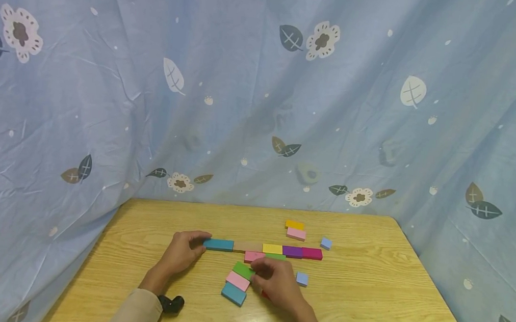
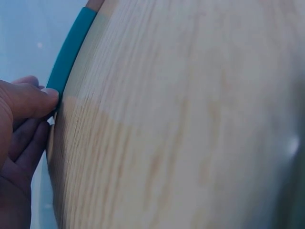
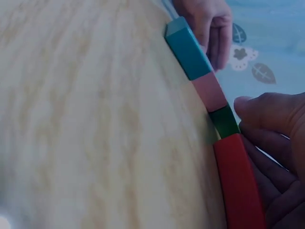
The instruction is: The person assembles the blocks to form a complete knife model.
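Note:
My left hand (image 1: 181, 252) pinches the left end of a long teal block (image 1: 218, 245) in a row of blocks; in the left wrist view the thumb lies on the teal block (image 2: 71, 52). My right hand (image 1: 280, 284) has thumb and finger at the right end of a green block (image 1: 243, 270), which lies angled against a pink block (image 1: 237, 281) and a teal block (image 1: 233, 294). In the right wrist view, the fingertips bracket the green block (image 3: 225, 122), beside a red block (image 3: 239, 181). The right hand mostly covers the red block from above.
The row continues with wood-coloured, yellow (image 1: 272, 249), purple (image 1: 292, 252) and magenta (image 1: 312, 253) blocks. Pink (image 1: 253, 257) and green (image 1: 275, 257) ones touch its near side. Orange (image 1: 295, 225) and pink (image 1: 296, 234) blocks lie behind; two small blue blocks (image 1: 326, 243) (image 1: 302, 279) lie to the right.

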A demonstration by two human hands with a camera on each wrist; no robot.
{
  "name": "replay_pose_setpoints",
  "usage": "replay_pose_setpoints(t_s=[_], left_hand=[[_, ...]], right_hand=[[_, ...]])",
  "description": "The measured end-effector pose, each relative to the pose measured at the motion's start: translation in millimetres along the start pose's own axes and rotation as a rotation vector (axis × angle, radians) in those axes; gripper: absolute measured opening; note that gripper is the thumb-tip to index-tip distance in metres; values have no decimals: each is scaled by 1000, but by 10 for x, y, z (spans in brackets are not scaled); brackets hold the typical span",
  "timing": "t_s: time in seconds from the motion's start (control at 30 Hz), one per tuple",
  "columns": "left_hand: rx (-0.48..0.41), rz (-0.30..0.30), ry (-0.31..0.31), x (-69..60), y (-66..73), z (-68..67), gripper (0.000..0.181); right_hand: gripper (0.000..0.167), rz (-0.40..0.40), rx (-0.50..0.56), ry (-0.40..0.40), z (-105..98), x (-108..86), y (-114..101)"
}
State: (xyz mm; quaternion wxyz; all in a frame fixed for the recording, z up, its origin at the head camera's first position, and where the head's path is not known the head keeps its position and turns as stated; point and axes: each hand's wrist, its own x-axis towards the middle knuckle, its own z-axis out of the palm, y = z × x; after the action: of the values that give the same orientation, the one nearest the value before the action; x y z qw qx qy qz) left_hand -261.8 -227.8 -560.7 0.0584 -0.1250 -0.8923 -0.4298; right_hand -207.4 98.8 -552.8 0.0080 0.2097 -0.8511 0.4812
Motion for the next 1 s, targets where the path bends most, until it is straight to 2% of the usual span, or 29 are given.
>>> replay_pose_setpoints(t_s=[0.17, 0.43, 0.77, 1.0], left_hand=[[5, 2, 7, -2, 12, -4, 39], [7, 3, -1, -2, 8, -3, 39], [3, 0, 2, -8, 6, -5, 39], [10, -4, 7, -7, 1, 5, 39]], right_hand=[[21, -16, -56, -8, 5, -1, 4], [27, -38, -197, 48, -94, -50, 24], [28, -72, -182, 76, -84, -74, 17], [24, -91, -164, 81, -166, -32, -7]])
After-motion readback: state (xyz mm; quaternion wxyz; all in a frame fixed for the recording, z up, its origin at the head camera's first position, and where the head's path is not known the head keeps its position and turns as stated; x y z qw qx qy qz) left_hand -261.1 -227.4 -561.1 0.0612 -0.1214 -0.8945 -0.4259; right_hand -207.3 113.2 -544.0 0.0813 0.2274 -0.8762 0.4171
